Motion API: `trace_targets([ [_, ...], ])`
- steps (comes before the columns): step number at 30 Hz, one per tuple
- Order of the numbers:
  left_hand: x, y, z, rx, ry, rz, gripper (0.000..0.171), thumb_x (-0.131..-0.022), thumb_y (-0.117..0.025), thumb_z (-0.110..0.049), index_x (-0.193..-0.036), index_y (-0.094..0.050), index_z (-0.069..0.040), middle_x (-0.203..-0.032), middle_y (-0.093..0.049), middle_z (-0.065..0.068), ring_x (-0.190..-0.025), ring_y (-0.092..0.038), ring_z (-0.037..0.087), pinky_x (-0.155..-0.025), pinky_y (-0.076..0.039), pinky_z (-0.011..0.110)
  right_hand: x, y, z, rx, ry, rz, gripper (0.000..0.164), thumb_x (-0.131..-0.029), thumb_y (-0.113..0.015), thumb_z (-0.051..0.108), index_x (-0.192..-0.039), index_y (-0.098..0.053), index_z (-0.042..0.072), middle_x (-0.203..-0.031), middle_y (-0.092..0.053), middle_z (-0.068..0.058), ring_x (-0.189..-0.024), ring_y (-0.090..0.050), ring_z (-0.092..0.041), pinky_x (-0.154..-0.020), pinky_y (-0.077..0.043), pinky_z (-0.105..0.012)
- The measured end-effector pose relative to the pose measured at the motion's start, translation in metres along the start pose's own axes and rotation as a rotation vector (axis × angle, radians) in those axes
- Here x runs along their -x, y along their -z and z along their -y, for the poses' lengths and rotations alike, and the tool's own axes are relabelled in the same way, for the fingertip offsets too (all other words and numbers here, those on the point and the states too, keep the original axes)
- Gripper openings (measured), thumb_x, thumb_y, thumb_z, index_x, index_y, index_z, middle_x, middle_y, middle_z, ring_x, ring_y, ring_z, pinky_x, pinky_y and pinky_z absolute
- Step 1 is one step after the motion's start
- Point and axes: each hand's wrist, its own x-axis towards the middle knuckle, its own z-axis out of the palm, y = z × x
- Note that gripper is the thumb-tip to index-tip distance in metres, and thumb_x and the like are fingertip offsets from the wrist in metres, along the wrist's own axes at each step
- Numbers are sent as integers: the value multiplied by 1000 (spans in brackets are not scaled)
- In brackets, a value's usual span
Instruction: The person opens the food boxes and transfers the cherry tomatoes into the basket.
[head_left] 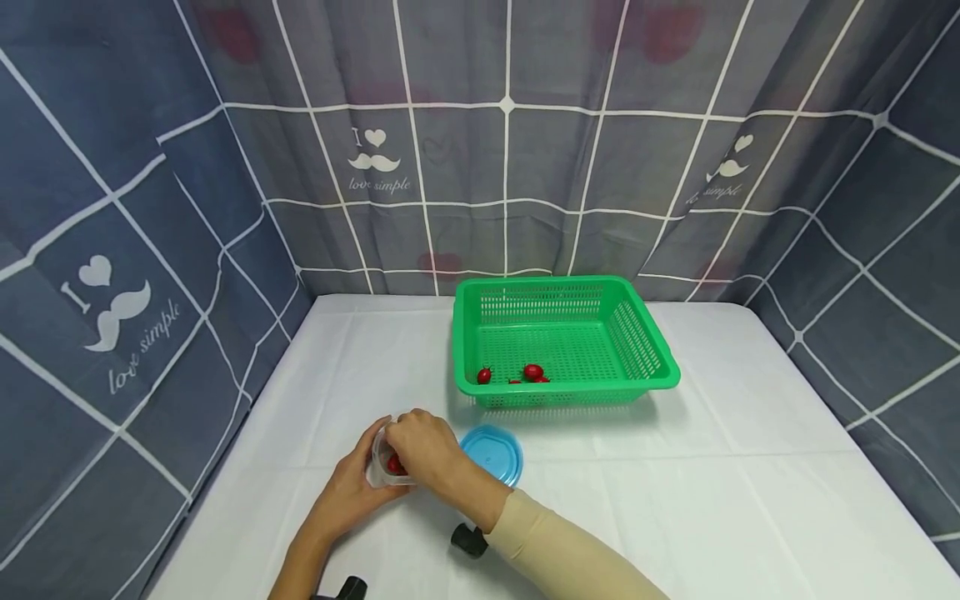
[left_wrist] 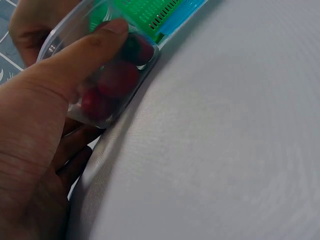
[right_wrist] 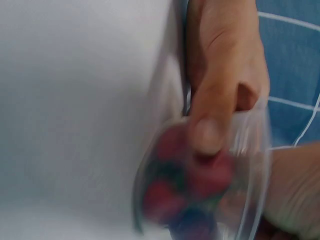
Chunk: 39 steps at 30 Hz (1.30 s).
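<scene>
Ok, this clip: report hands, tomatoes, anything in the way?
Left hand gripping clear plastic tub; right hand dipped inside, grip hidden. Small red tomatoes in tub. Round blue lid nearby; no obstruction seen.

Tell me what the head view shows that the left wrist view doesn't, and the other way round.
Only the head view: small tomatoes lying in the green basket, and the beige sleeve on the right arm.

Only the left wrist view: a close look through the side of the clear tub at three or more red fruits.

Both: the left hand holding the tub, the right hand at it, the white tabletop, the basket, and something blue nearby, clearly a lid in the head view.
</scene>
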Motion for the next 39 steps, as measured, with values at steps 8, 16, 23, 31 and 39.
trace_targets([
  [8,-1,2,-1,-3,0,-4,104,-74,-94,-35,-159,-35,-20,-147,-59,13,-126,-60,25,-99,-54,47,-2,3,2,12,-118,10,16,-80,-90,28,-85,-78,18,-79,-75,1,-71,-72,-18,-54,-58,-26],
  [16,-1,2,-1,4,15,16,105,-74,-94,-35,-159,-34,-21,-148,-58,12,-127,-59,24,-101,-53,46,-4,1,-1,-22,-113,44,11,-83,-87,22,-83,-77,18,-77,-74,1,-70,-72,-19,-52,-57,-25],
  [23,-1,3,-2,14,20,17,108,-73,-95,-37,-160,-33,-23,-150,-55,12,-133,-57,27,-105,-50,52,-3,10,-16,-145,-49,24,15,-83,-85,17,-77,-71,15,-70,-68,4,-67,-66,-14,-55,-50,-21],
  [31,-1,2,-3,70,31,36,107,-73,-96,-31,-159,-34,-22,-151,-54,15,-137,-54,37,-107,-47,59,3,14,-39,-550,-16,-33,21,-80,-84,14,-99,-76,11,-84,-72,6,-75,-63,-5,-62,-46,-10],
  [39,1,1,-4,58,31,15,105,-72,-96,-32,-158,-36,-22,-147,-58,14,-133,-57,36,-106,-47,60,8,4,-53,-781,-6,-80,24,-80,-82,15,-103,-73,12,-93,-74,4,-84,-71,-4,-75,-58,-17],
])
